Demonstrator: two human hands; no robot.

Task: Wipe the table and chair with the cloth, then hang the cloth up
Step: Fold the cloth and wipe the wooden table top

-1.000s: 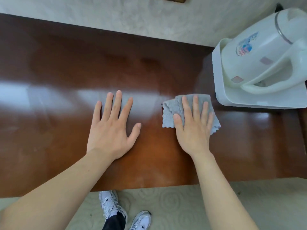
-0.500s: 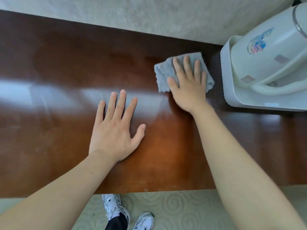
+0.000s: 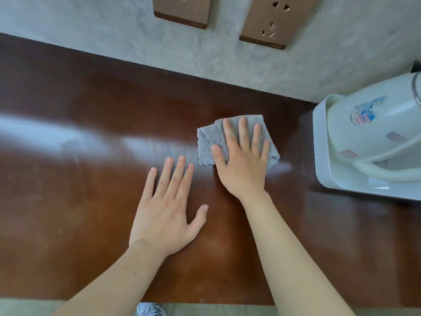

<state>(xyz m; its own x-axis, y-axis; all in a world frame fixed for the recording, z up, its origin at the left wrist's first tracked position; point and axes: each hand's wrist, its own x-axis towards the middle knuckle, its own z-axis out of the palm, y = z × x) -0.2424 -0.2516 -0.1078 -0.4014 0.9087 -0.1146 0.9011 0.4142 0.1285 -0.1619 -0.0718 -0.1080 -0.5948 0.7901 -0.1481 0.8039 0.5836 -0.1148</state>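
The cloth (image 3: 230, 139) lies flat on the tabletop (image 3: 91, 201), left of the kettle tray (image 3: 319, 142), pinned under the right hand (image 3: 242, 160), fingers (image 3: 242, 131) straight and spread. Left hand (image 3: 166, 213) rests flat, nearer the front edge. Unwiped tabletop stretches leftward from the cloth.

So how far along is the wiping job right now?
Early, by the look of it. In hand: the right hand presses the grey cloth flat on the brown table beside the white kettle tray, while the left hand rests flat on the wood. Faint streaks show left of the cloth, so part seems wiped. Left: the rest of the table, the chair, which is not in view, and hanging the cloth up.
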